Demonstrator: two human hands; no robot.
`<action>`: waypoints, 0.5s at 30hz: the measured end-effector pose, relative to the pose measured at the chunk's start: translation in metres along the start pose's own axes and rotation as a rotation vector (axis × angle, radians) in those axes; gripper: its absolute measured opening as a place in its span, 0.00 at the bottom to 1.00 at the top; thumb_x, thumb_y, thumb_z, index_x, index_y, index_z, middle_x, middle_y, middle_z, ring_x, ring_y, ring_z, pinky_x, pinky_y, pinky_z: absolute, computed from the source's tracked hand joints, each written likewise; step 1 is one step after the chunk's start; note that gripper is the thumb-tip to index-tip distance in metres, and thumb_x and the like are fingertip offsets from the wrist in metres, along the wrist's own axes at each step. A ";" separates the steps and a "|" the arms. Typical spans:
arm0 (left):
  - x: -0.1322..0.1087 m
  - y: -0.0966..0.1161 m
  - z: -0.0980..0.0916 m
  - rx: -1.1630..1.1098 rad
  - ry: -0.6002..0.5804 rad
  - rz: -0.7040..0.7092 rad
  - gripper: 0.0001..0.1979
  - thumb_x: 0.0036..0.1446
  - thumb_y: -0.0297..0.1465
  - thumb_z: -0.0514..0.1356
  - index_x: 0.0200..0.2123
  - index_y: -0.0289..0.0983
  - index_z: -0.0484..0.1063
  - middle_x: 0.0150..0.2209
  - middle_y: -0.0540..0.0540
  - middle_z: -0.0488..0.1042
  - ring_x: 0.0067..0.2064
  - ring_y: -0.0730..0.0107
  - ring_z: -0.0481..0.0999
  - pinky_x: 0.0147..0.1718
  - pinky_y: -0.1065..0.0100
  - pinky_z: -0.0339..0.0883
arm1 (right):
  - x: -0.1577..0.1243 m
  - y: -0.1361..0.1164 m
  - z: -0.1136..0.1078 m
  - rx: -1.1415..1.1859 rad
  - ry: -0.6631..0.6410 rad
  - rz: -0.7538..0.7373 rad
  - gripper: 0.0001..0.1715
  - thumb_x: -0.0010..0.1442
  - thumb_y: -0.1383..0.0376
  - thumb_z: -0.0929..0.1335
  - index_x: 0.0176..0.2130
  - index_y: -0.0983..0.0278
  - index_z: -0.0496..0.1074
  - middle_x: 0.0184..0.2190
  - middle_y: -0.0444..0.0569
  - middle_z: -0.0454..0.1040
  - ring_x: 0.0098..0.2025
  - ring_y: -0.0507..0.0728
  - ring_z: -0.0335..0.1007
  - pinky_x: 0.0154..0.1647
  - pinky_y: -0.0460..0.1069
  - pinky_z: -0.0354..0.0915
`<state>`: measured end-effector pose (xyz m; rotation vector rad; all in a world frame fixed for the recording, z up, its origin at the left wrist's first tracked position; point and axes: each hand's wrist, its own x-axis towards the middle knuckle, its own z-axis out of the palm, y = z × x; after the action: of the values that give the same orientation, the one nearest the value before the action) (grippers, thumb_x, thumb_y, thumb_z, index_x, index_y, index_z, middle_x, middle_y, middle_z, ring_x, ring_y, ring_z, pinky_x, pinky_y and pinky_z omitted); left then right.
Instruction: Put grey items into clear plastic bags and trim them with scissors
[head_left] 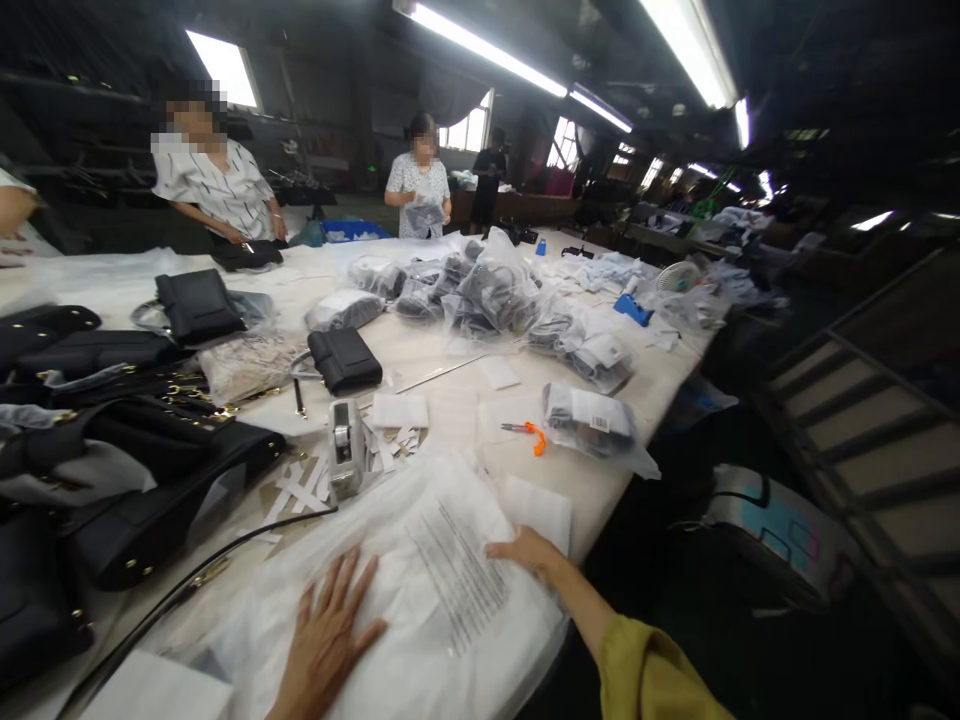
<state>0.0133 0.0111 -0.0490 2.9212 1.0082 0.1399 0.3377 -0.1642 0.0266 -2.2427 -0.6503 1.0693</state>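
A large white translucent plastic bag (375, 590) with lines of printed text lies across the near table edge, its contents hidden. My left hand (326, 630) rests flat on it, fingers spread. At the bag's right side is my right hand (529, 552), its thumb stretched out over the plastic; its other fingers are partly hidden. Beyond the bag stand a metal tape dispenser (346, 450) and orange-handled scissors (531, 432). White foam sheets (538, 508) lie beside my right hand.
Black handbags (180, 500) with gold fittings crowd the left side. Several plastic-wrapped bags (487, 290) are heaped mid-table, with one wrapped package (592, 418) near the right edge. Co-workers (217, 190) stand across the table. A bulky patterned object (780, 535) sits below, right.
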 end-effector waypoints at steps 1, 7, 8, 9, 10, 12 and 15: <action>0.000 0.000 0.000 0.007 -0.003 -0.003 0.33 0.58 0.51 0.55 0.65 0.50 0.56 0.69 0.43 0.54 0.68 0.46 0.55 0.64 0.40 0.48 | 0.001 -0.004 0.002 0.040 -0.081 -0.021 0.27 0.43 0.51 0.75 0.39 0.65 0.76 0.34 0.51 0.81 0.37 0.61 0.78 0.37 0.53 0.72; 0.001 -0.003 -0.001 0.026 -0.050 -0.033 0.34 0.59 0.51 0.54 0.65 0.49 0.55 0.69 0.44 0.52 0.69 0.48 0.52 0.65 0.40 0.47 | 0.013 -0.009 0.014 0.111 -0.180 -0.044 0.14 0.43 0.60 0.74 0.32 0.65 0.78 0.29 0.45 0.79 0.36 0.58 0.75 0.36 0.48 0.68; 0.003 -0.004 -0.002 0.023 -0.071 -0.039 0.34 0.58 0.52 0.55 0.65 0.49 0.54 0.69 0.44 0.51 0.69 0.48 0.53 0.65 0.40 0.47 | 0.014 -0.007 0.013 0.102 -0.158 -0.036 0.12 0.44 0.61 0.73 0.30 0.65 0.78 0.28 0.45 0.78 0.36 0.58 0.75 0.35 0.48 0.68; 0.005 -0.003 -0.004 0.019 -0.094 -0.046 0.35 0.57 0.52 0.55 0.65 0.49 0.54 0.69 0.45 0.51 0.69 0.48 0.53 0.65 0.40 0.48 | 0.015 -0.004 0.012 0.091 -0.136 -0.029 0.10 0.44 0.62 0.73 0.29 0.65 0.77 0.26 0.45 0.77 0.36 0.58 0.74 0.34 0.48 0.67; 0.006 -0.002 -0.006 0.016 -0.114 -0.056 0.35 0.56 0.52 0.56 0.65 0.50 0.55 0.69 0.44 0.52 0.69 0.47 0.54 0.64 0.39 0.49 | 0.015 -0.002 0.012 0.077 -0.117 -0.026 0.09 0.44 0.63 0.72 0.28 0.65 0.77 0.25 0.45 0.76 0.35 0.58 0.74 0.33 0.48 0.66; 0.005 0.004 -0.009 0.010 -0.124 -0.063 0.36 0.53 0.51 0.59 0.64 0.49 0.57 0.68 0.43 0.54 0.67 0.45 0.57 0.62 0.38 0.53 | 0.014 0.000 0.012 0.045 -0.092 -0.033 0.06 0.44 0.65 0.71 0.26 0.65 0.76 0.24 0.45 0.75 0.34 0.58 0.74 0.31 0.47 0.65; -0.005 0.028 -0.009 -0.003 -0.055 -0.013 0.36 0.53 0.49 0.60 0.64 0.52 0.56 0.67 0.44 0.55 0.67 0.44 0.58 0.61 0.37 0.55 | 0.013 -0.002 0.014 -0.008 -0.090 -0.069 0.04 0.45 0.66 0.69 0.25 0.65 0.75 0.23 0.45 0.75 0.32 0.57 0.74 0.29 0.47 0.64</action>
<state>0.0255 -0.0141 -0.0387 2.8982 1.0177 0.0601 0.3337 -0.1505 0.0137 -2.1731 -0.7652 1.1397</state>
